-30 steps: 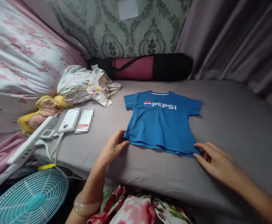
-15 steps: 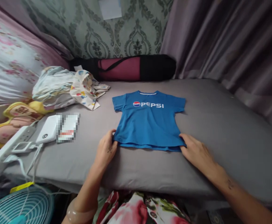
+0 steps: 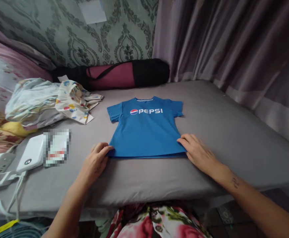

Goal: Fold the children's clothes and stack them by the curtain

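A blue T-shirt (image 3: 145, 132) with a white PEPSI print lies front side up on the grey bed sheet (image 3: 233, 138), its collar pointing away from me. My left hand (image 3: 98, 160) pinches the shirt's lower left corner, thumb and fingers closed on the hem. At the lower right corner, my right hand (image 3: 196, 152) grips the hem and side edge the same way. The shirt's front looks smooth and nearly flat, with a thin strip of the back layer showing under the front hem.
Crumpled light clothes (image 3: 35, 102) lie at the left. Nearer are a white power bank (image 3: 32, 152), a blurred-out packet (image 3: 58, 147), a power strip (image 3: 0, 165) and cables. A black and maroon long bag (image 3: 112, 76) rests against the wall; a curtain (image 3: 233, 43) hangs at the right.
My view has turned to the right, so everything sits further left. Both hands still hold the hem corners. The hem, wavy before, is now straighter and the shirt's front smoother.
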The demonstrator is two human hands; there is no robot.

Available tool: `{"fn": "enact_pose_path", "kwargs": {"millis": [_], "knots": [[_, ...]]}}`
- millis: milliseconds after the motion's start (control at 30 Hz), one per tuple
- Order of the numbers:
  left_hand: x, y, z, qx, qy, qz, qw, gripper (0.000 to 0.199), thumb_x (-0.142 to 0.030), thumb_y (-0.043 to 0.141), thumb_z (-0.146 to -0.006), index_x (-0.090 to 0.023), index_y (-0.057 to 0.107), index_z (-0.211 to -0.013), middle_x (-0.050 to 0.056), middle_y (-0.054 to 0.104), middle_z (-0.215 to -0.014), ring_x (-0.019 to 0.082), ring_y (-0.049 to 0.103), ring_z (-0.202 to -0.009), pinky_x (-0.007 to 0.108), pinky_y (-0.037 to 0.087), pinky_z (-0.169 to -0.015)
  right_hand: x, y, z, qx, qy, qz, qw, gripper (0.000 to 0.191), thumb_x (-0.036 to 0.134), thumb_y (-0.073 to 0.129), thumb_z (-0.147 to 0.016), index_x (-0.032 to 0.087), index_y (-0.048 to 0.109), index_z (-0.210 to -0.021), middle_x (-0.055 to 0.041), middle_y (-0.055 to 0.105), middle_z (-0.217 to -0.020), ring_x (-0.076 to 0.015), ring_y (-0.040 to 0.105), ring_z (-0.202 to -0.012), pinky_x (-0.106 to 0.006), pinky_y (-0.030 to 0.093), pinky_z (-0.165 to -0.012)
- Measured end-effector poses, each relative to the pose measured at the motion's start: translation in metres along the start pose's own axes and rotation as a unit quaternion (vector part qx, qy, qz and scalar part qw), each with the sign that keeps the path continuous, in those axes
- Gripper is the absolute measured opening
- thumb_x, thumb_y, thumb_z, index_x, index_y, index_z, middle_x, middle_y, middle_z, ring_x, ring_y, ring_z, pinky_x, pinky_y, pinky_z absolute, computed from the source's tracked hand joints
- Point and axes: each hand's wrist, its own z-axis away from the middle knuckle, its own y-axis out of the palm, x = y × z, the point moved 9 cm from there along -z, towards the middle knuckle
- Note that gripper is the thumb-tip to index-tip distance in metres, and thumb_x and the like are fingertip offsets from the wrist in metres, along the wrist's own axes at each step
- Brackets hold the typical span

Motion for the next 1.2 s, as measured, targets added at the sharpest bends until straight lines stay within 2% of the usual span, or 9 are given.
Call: {"fn": "enact_pose_path", "kwargs": {"millis": [267,600,700,833,900,1000,1067,1133,1200], "knots": [[-0.005,-0.004,-0.001,0.060,0.034,0.005,0.998,0.028,-0.026,0.039,-0.091,-0.025,0.061,-0.108,0.007,0.062,-0.109,0.023,0.057,-0.099,0.034,0.047,-0.087,-0.006,0.001,0.008,0.053,-0.058,-0.069,0.995,0.031,0.006,0.039,-0.088,0.022,0.060,-0.105,-0.0075,0.061,-0.104,-0.0219,0.056,-0.095,-0.038,0.046,-0.086],[-0.008,-0.013,-0.013,0.143,0.031,0.012,0.989,0.021,-0.022,0.048,-0.081,-0.024,0.068,-0.086,0.005,0.066,-0.088,0.021,0.059,-0.081,0.030,0.047,-0.070,-0.015,-0.012,0.009,0.190,-0.021,-0.214,0.958,0.022,0.022,0.046,-0.090,0.026,0.067,-0.085,-0.0009,0.067,-0.086,-0.0177,0.062,-0.078,-0.030,0.048,-0.073],[-0.031,-0.012,-0.042,0.113,0.036,0.006,0.993,0.024,-0.029,0.044,-0.089,-0.023,0.067,-0.091,0.006,0.066,-0.086,0.020,0.060,-0.079,0.030,0.048,-0.071,-0.022,-0.012,-0.027,0.140,-0.008,-0.216,0.966,0.027,0.026,0.041,-0.093,0.026,0.068,-0.097,-0.0018,0.071,-0.096,-0.0194,0.065,-0.090,-0.032,0.049,-0.083],[-0.097,0.018,-0.077,0.074,0.133,0.039,0.988,0.035,-0.033,0.038,-0.096,-0.016,0.059,-0.118,0.013,0.062,-0.120,0.024,0.056,-0.113,0.039,0.045,-0.098,-0.033,0.014,-0.088,0.013,0.030,-0.178,0.983,0.043,0.028,0.031,-0.096,0.020,0.054,-0.131,-0.0092,0.057,-0.134,-0.0230,0.048,-0.128,-0.042,0.037,-0.108],[-0.123,0.040,-0.083,0.081,0.179,0.047,0.979,0.045,-0.037,0.042,-0.095,-0.015,0.049,-0.134,0.016,0.049,-0.141,0.027,0.041,-0.134,0.045,0.037,-0.109,-0.035,0.043,-0.110,0.032,0.046,-0.161,0.985,0.050,0.033,0.031,-0.097,0.013,0.044,-0.141,-0.0138,0.041,-0.149,-0.0256,0.032,-0.140,-0.045,0.027,-0.115],[-0.134,0.065,-0.082,0.126,0.194,0.039,0.972,0.052,-0.040,0.041,-0.096,-0.018,0.039,-0.143,0.015,0.037,-0.151,0.028,0.027,-0.143,0.050,0.029,-0.114,-0.047,0.067,-0.130,0.058,0.072,-0.150,0.984,0.059,0.043,0.033,-0.098,0.007,0.038,-0.145,-0.0176,0.027,-0.155,-0.0298,0.017,-0.145,-0.049,0.015,-0.118],[-0.132,0.068,-0.080,0.153,0.199,0.033,0.967,0.050,-0.041,0.039,-0.097,-0.021,0.040,-0.143,0.014,0.037,-0.151,0.028,0.029,-0.142,0.051,0.030,-0.113,-0.060,0.065,-0.138,0.066,0.074,-0.182,0.978,0.056,0.043,0.033,-0.099,0.008,0.042,-0.142,-0.0165,0.033,-0.153,-0.0284,0.024,-0.143,-0.047,0.017,-0.117],[-0.133,0.063,-0.082,0.165,0.209,0.025,0.964,0.048,-0.041,0.043,-0.095,-0.020,0.045,-0.139,0.015,0.042,-0.147,0.030,0.037,-0.138,0.051,0.034,-0.110,-0.085,0.047,-0.147,0.033,0.098,-0.230,0.968,0.049,0.038,0.028,-0.101,0.012,0.050,-0.135,-0.0130,0.047,-0.145,-0.0232,0.040,-0.135,-0.039,0.029,-0.112],[-0.139,0.057,-0.090,0.161,0.211,0.018,0.964,0.041,-0.039,0.045,-0.094,-0.019,0.053,-0.130,0.015,0.053,-0.136,0.030,0.048,-0.128,0.049,0.040,-0.105,-0.128,0.022,-0.151,-0.040,0.197,-0.233,0.951,0.045,0.033,0.024,-0.102,0.012,0.056,-0.127,-0.0111,0.060,-0.131,-0.0194,0.054,-0.120,-0.033,0.040,-0.101]]}}
